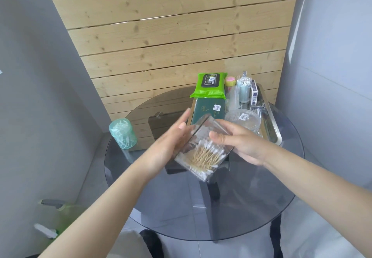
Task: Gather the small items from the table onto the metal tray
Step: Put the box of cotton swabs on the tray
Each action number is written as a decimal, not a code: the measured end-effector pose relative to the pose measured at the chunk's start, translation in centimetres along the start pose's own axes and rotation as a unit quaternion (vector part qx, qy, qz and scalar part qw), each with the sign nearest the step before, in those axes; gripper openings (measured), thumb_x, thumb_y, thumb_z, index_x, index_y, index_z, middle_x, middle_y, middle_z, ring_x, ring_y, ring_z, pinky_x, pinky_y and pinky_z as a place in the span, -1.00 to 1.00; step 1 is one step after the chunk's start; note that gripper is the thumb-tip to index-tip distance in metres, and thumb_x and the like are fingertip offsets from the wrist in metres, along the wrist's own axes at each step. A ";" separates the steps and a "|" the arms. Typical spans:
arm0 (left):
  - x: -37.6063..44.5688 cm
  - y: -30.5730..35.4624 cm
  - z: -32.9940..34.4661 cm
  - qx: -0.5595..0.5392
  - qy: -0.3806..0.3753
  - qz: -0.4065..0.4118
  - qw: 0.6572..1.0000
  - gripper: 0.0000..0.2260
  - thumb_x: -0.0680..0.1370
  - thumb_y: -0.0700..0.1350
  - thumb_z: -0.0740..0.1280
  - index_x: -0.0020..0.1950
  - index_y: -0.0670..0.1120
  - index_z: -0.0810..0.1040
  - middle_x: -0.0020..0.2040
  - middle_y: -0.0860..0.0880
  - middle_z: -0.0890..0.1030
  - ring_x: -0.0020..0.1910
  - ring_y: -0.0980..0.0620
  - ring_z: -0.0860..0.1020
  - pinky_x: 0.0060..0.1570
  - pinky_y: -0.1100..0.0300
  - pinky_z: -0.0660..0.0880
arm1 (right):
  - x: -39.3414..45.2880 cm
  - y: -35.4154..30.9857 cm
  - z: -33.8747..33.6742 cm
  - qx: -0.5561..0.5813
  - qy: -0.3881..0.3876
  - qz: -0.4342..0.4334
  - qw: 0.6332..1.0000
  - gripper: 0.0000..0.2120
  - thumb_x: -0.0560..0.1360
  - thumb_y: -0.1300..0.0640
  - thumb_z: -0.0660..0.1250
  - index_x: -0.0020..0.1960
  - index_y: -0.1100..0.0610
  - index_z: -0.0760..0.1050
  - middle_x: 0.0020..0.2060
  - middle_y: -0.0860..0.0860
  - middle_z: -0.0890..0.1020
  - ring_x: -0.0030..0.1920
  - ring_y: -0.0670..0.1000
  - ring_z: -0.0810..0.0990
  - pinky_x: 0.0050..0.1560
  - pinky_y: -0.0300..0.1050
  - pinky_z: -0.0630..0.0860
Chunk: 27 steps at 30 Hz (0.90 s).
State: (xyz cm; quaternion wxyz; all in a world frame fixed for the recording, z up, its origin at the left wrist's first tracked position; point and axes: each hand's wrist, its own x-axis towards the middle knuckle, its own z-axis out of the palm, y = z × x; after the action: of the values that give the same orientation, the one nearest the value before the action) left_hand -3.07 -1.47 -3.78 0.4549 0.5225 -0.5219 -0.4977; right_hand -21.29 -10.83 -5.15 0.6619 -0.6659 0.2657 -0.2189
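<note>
I see a round smoked-glass table (201, 207) set against a pale wooden slat wall (161, 36). At its far right edge sits a long shiny metal tray (271, 125), already crowded with a bright green wipes pack (210, 85), a dark green flat box (207, 110), a round clear plastic tub (243, 120), a tall clear swab jar (243, 90) and a small blue-and-white box (254, 93).

Above the table's middle, just short of the tray, both hands carry a clear rectangular plastic box of wooden-stick cotton swabs (205, 153), tilted. My left hand (171, 145) lies flat and open against its left face; my right hand (243, 145) wraps the right side, thumb on top.

I judge the tray's near end nearly full, so setting this box down could knock the round tub or leave it overhanging the rim. The flat left palm gives little hold, so the tilted box may slip.

A teal translucent floss-pick jar (123, 134) stands alone at the table's left edge, well apart from the tray.
</note>
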 end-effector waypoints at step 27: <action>11.3 6.0 6.1 -0.108 0.059 -0.073 0.990 -0.65 0.58 0.06 0.24 0.31 -0.06 0.48 0.23 -0.12 0.52 0.21 -0.14 0.51 0.14 -0.01 0.57 | -1.0 -4.1 -9.0 0.142 0.239 0.001 0.961 -0.71 0.49 -0.11 0.25 0.14 -0.01 0.54 0.05 -0.01 0.67 0.10 0.03 0.62 0.25 0.18 0.46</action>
State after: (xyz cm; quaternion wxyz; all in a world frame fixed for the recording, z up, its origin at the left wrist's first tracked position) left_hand -10.13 -12.74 1.11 0.5010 0.5356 -0.3981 -0.5511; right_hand -27.56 -17.17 -0.74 0.6668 -0.4931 0.3836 -0.4063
